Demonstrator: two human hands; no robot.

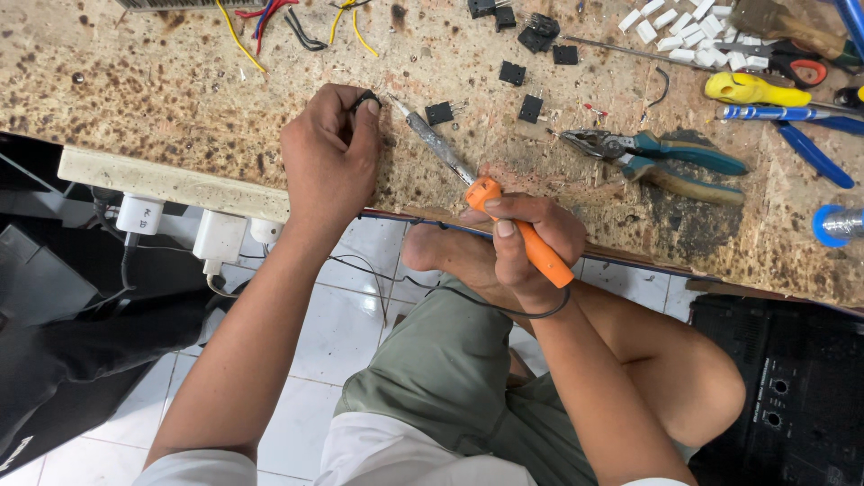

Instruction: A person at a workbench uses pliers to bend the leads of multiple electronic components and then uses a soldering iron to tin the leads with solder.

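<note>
No box or tray shows; loose parts lie straight on the stained workbench (180, 90). The left hand (328, 162) rests knuckles-up near the bench edge, fingers curled and pinching a small black component (365, 101) at the hand's 1 o'clock. The right hand (526, 238) grips the orange handle of a soldering iron (472, 184), fingers wrapped tight, thumb along the top; the metal tip points toward 10 o'clock, ending just beside the pinched part. At the iron's 3 o'clock lie teal-handled pliers (657, 157); white connectors (693, 36) are heaped at 1 o'clock.
</note>
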